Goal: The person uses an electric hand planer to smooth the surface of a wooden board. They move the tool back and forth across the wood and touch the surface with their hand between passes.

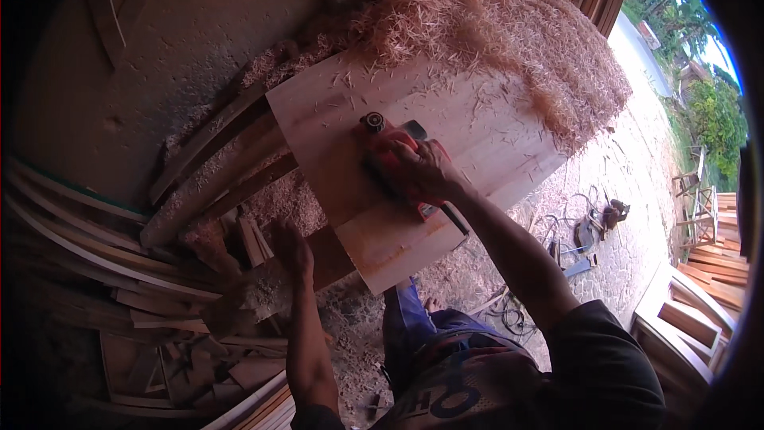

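My right hand (426,163) grips the red handle of a red and black electric planer (394,151), which rests on a wide pale wooden panel (493,123). The panel has scattered shavings and a lighter, stained section at its near end. My left hand (293,247) is just off the panel's left edge, above a darker wooden piece, with fingers loosely extended and nothing visible in them; shadow softens their detail.
A large heap of shavings (493,24) covers the far end. Stacked planks (95,255) and offcuts lie left, beside a wall (151,48). Tools and cords (597,223) lie on the bright ground at right, near timber frames (684,318).
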Tool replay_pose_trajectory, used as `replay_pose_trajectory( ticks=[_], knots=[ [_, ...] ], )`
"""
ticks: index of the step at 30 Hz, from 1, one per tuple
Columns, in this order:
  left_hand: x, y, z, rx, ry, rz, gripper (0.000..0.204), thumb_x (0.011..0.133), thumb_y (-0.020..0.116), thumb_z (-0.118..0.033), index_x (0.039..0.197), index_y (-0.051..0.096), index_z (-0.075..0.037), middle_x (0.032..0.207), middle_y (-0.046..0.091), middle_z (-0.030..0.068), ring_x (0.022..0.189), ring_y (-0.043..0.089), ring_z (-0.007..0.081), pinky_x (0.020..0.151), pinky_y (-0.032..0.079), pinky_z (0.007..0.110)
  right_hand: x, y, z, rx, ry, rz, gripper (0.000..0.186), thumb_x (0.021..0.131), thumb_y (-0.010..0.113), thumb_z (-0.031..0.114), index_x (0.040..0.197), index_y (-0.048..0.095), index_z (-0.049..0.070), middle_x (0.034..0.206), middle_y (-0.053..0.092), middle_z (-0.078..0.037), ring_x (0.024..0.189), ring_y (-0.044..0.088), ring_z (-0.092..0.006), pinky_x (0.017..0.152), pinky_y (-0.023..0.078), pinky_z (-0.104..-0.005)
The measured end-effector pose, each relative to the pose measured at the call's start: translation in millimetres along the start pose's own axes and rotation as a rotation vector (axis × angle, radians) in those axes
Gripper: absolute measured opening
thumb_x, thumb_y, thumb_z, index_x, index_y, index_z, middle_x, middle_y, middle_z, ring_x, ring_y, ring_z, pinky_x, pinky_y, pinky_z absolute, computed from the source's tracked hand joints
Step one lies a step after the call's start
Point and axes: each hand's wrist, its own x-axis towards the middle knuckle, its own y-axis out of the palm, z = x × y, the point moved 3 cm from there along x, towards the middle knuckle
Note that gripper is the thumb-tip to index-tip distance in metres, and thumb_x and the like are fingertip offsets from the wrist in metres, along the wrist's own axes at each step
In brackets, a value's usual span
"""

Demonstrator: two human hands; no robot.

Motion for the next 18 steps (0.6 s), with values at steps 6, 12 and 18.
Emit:
replay_pose_trajectory(
  ticks=[6, 12, 18],
  knots=[
    [32, 67, -109, -0.428, -0.160, 0.065, 0.058, 0.108, 0.035, -0.039, 0.141, 0.032, 0.009, 0.141, 0.044, 0.0370, 0.127, 0.049, 0.0494, 0.105, 0.043, 0.052, -223, -42, 46, 0.703, 0.744, 0.089, 0.050, 0.095, 0.059, 0.050, 0.120, 0.067, 0.008, 0.074, 0.072, -0.011, 0.069, 0.073, -0.0224, 0.067, 0.056, -0.0373],
    [51, 100, -18, -0.185, 0.088, -0.117, 0.051, 0.105, 0.043, -0.034, 0.143, 0.027, -0.004, 0.122, 0.056, 0.0317, 0.111, 0.058, 0.0499, 0.094, 0.050, 0.053, -135, -31, 44, 0.750, 0.703, 0.087, 0.053, 0.094, 0.059, 0.054, 0.114, 0.067, 0.005, 0.080, 0.072, -0.017, 0.075, 0.074, -0.0285, 0.070, 0.055, -0.0412],
    [40, 110, -54, -0.039, 0.102, 0.059, 0.051, 0.101, 0.054, -0.021, 0.142, 0.033, 0.000, 0.127, 0.054, 0.0330, 0.112, 0.059, 0.0491, 0.089, 0.054, 0.051, 53, -24, -14, 0.422, 0.219, -0.078, 0.030, 0.097, 0.058, 0.039, 0.121, 0.065, 0.021, 0.085, 0.069, -0.015, 0.075, 0.070, -0.0339, 0.070, 0.053, -0.0485]
  ],
)
